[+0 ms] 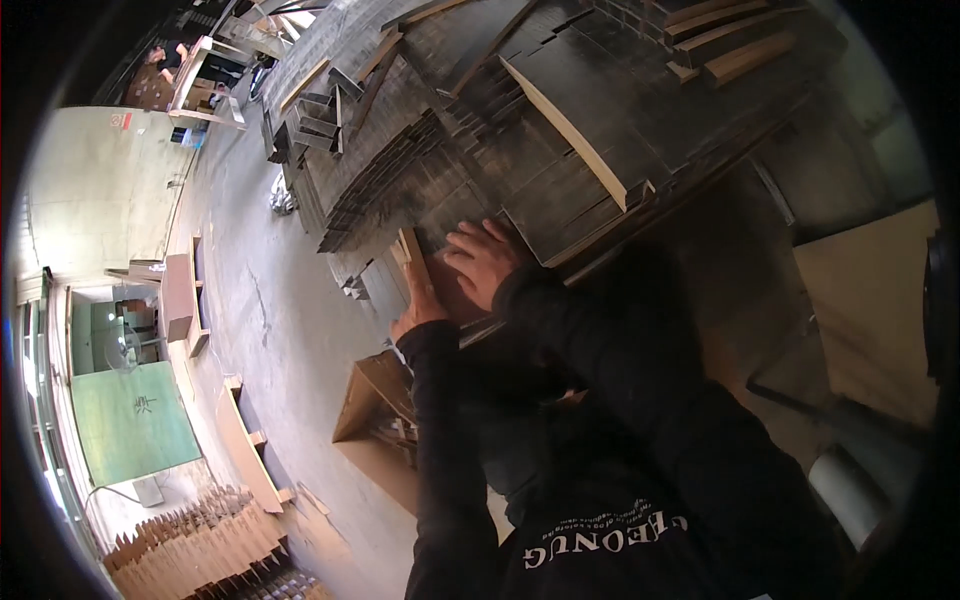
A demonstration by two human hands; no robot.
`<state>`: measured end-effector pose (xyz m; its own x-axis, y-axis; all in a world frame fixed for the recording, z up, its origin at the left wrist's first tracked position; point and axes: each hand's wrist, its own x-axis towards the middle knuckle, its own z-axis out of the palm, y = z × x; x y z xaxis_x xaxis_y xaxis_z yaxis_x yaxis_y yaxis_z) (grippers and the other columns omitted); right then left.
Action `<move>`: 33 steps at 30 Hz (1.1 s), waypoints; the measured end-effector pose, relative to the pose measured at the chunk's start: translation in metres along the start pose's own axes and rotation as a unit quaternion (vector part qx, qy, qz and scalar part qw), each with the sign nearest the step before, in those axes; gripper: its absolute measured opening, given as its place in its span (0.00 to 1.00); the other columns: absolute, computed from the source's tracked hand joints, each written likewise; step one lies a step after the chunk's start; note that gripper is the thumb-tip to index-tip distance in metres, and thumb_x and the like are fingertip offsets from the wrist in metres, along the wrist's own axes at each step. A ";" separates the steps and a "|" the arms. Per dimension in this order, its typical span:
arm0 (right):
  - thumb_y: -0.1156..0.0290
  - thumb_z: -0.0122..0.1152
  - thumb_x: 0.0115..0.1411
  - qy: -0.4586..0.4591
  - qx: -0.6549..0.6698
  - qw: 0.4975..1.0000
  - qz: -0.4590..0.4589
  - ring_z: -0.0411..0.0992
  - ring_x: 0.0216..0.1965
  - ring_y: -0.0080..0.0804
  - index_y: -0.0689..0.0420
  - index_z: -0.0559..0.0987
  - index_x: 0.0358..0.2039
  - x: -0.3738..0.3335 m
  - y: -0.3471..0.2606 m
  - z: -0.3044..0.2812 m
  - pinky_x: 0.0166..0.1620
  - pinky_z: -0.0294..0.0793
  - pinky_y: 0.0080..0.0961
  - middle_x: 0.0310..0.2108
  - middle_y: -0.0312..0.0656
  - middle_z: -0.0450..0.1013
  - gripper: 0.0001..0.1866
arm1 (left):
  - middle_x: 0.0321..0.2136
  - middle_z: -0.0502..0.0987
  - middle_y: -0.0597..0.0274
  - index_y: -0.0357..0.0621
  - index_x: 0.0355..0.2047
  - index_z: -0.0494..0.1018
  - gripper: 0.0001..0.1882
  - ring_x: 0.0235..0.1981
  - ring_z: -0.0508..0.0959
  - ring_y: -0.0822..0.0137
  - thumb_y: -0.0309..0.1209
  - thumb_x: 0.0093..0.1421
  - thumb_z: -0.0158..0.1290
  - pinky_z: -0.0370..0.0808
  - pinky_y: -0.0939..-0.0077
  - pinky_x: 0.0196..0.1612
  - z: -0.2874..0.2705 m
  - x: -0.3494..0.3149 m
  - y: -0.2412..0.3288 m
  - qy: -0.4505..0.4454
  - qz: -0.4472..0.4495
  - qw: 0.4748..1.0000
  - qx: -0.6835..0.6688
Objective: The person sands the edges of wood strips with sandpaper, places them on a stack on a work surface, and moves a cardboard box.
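Observation:
My right hand (482, 262) lies flat with fingers spread on a reddish-brown panel (449, 292) at the near edge of the worktable. Just left of it, my left hand (420, 303) has its fingers stretched along a short light wooden strip (408, 243). The strip runs beside the panel's left side and pokes out past the fingertips. The underside of the left hand and its thumb are not clearly seen. Both forearms are in dark sleeves.
Dark stacked strips (385, 165) cover the table's left part. A long pale wooden strip (570, 130) lies across its middle, with brown wooden pieces (745, 60) at the far right. An open cardboard box (375, 400) stands below my left forearm. Metal brackets (318, 122) sit at the left edge.

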<state>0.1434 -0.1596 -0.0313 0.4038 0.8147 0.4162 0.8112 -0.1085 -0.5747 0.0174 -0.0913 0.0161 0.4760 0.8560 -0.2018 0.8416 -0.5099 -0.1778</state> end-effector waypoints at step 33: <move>0.62 0.53 0.51 -0.046 -0.010 0.999 -0.020 0.53 0.57 0.37 0.51 0.74 0.42 0.006 -0.015 0.003 0.60 0.45 0.37 0.51 0.40 0.63 0.17 | 0.24 0.71 0.54 0.49 0.47 0.65 0.24 0.27 0.73 0.54 0.33 0.48 0.52 0.69 0.62 0.29 0.029 -0.029 -0.037 0.208 0.086 0.957 -0.184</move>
<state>0.1322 -0.1514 -0.0228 0.3305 0.8677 0.3714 0.8347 -0.0850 -0.5441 -0.0349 -0.0996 0.0003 0.6112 0.7610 0.2174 0.7383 -0.6472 0.1897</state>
